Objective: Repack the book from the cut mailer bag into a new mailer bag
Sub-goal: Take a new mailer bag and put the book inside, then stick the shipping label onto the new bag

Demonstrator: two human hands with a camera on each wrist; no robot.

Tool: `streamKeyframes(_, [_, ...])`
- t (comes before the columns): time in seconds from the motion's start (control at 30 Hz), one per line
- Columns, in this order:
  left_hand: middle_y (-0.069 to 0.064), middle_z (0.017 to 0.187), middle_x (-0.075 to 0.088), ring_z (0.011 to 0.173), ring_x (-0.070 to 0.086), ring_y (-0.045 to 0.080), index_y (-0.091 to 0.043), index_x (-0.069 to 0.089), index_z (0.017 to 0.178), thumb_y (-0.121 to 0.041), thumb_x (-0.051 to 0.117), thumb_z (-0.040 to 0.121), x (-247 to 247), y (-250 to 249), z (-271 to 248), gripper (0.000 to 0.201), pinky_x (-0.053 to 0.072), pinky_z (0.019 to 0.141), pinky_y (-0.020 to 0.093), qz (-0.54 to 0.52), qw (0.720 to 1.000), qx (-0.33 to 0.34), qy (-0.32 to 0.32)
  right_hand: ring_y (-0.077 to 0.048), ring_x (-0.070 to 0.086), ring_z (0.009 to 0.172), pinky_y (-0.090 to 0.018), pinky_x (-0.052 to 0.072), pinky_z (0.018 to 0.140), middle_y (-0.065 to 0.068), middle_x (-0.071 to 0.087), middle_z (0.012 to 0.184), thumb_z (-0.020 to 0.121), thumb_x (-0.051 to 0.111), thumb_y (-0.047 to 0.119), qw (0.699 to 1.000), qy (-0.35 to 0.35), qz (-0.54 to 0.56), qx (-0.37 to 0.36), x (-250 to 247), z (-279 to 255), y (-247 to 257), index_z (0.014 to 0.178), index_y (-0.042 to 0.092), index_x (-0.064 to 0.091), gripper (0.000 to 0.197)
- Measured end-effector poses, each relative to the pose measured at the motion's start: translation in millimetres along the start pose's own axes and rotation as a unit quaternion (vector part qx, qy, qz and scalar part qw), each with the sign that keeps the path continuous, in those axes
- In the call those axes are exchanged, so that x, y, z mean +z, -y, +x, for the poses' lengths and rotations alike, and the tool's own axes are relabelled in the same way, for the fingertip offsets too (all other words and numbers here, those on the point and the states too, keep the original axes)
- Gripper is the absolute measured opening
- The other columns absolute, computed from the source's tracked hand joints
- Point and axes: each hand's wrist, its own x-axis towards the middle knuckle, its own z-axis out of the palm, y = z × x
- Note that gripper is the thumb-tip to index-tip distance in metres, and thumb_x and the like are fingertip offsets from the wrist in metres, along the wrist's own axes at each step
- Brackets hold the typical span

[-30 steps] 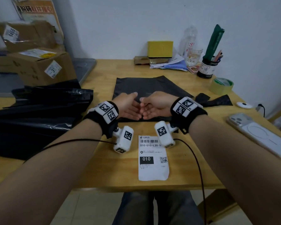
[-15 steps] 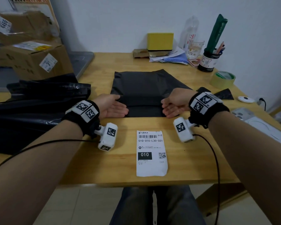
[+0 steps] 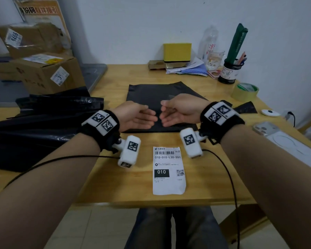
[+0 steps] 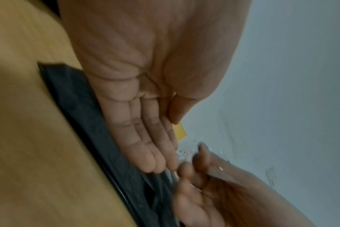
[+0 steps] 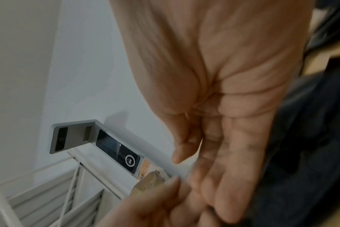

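Note:
A flat black mailer bag (image 3: pixel 151 92) lies in the middle of the wooden table (image 3: pixel 115 177). No book shows in any view. My left hand (image 3: pixel 142 117) and right hand (image 3: pixel 171 115) are over the bag's near half, palms facing each other, fingertips a small gap apart. Both hands have straight, relaxed fingers and hold nothing. In the left wrist view my left hand (image 4: pixel 145 138) lies along the bag (image 4: pixel 83 107), with the right hand (image 4: pixel 204 192) opposite. The right wrist view shows my right hand (image 5: pixel 223 138) empty. Whether the hands touch the bag is unclear.
A white shipping label (image 3: pixel 167 169) lies near the front edge. A heap of black bags (image 3: pixel 43 119) fills the left side, with cardboard boxes (image 3: pixel 48 72) behind it. A black cut strip (image 3: pixel 244 108), a tape roll (image 3: pixel 245 91) and a phone (image 3: pixel 285 142) are on the right.
Half a second ago my hands were spread to the bag's left and right near corners. They have now come back together over the bag's near half, as one second ago.

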Motion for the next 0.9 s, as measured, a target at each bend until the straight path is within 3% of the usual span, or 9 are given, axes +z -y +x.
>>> streamKeyframes(0.1, [0.017, 0.092, 0.072, 0.084, 0.071, 0.026, 0.001, 0.066, 0.104, -0.019, 0.041, 0.106, 10.9, 3.7, 5.5, 0.032, 0.060, 0.069, 0.032, -0.033, 0.999, -0.016, 0.001, -0.032, 0.070, 0.084, -0.042, 0.063, 0.078, -0.016, 0.063, 0.081, 0.107, 0.050, 0.024, 0.999, 0.010, 0.009, 0.032, 17.1, 14.2, -3.9, 0.086, 0.002, 0.060, 0.032])
streamKeyframes(0.3, [0.022, 0.104, 0.072, 0.094, 0.071, 0.030, 0.006, 0.064, 0.106, -0.015, 0.034, 0.108, -1.2, 9.5, 4.3, 0.036, 0.058, 0.078, 0.035, -0.084, 0.995, -0.053, -0.022, -0.026, 0.070, 0.086, -0.031, 0.061, 0.073, -0.016, 0.067, 0.091, 0.108, 0.048, 0.024, 0.996, -0.039, 0.002, 0.086, 3.7, 15.9, -15.5, 0.088, 0.005, 0.058, 0.029])
streamKeyframes(0.57, [0.020, 0.095, 0.069, 0.084, 0.068, 0.028, 0.008, 0.056, 0.114, -0.008, 0.028, 0.107, -27.1, 21.1, -9.4, 0.033, 0.060, 0.058, 0.031, -0.103, 0.989, -0.060, -0.093, -0.030, 0.068, 0.082, -0.035, 0.057, 0.071, -0.019, 0.066, 0.089, 0.109, 0.044, 0.023, 0.988, -0.130, 0.007, 0.081, -34.4, -5.2, -30.2, 0.088, 0.004, 0.054, 0.030])
streamKeyframes(0.7, [0.020, 0.092, 0.067, 0.080, 0.067, 0.028, 0.007, 0.056, 0.111, -0.009, 0.030, 0.107, -26.0, 22.6, -18.4, 0.031, 0.060, 0.064, 0.033, -0.077, 0.988, -0.055, -0.123, -0.030, 0.069, 0.082, -0.035, 0.059, 0.071, -0.019, 0.066, 0.087, 0.109, 0.044, 0.024, 0.986, -0.155, 0.009, 0.069, -43.8, -19.1, -35.6, 0.086, 0.005, 0.055, 0.032])
streamKeyframes(0.77, [0.021, 0.092, 0.067, 0.077, 0.066, 0.028, 0.006, 0.058, 0.106, -0.011, 0.032, 0.107, -23.6, 21.6, -24.4, 0.031, 0.060, 0.058, 0.031, -0.052, 0.988, -0.057, -0.137, -0.027, 0.069, 0.079, -0.032, 0.060, 0.068, -0.016, 0.066, 0.085, 0.109, 0.044, 0.026, 0.986, -0.157, -0.011, 0.048, -41.4, -22.5, -39.1, 0.084, 0.007, 0.056, 0.034])
streamKeyframes(0.83, [0.023, 0.099, 0.069, 0.075, 0.066, 0.026, 0.004, 0.060, 0.095, -0.015, 0.035, 0.107, -18.0, 20.3, -30.2, 0.033, 0.058, 0.051, 0.027, 0.000, 0.990, -0.060, -0.126, -0.026, 0.068, 0.075, -0.030, 0.057, 0.067, -0.015, 0.066, 0.081, 0.109, 0.044, 0.028, 0.988, -0.144, -0.054, 0.028, -34.6, -24.6, -41.7, 0.084, 0.008, 0.058, 0.035])
streamKeyframes(0.9, [0.018, 0.101, 0.072, 0.075, 0.066, 0.022, -0.001, 0.063, 0.090, -0.020, 0.039, 0.107, -10.1, 19.4, -36.5, 0.035, 0.058, 0.058, 0.028, 0.093, 0.989, -0.056, -0.101, -0.025, 0.065, 0.069, -0.031, 0.054, 0.067, -0.013, 0.066, 0.076, 0.109, 0.045, 0.029, 0.989, -0.112, -0.091, 0.026, -26.2, -29.1, -42.2, 0.088, 0.007, 0.060, 0.033])
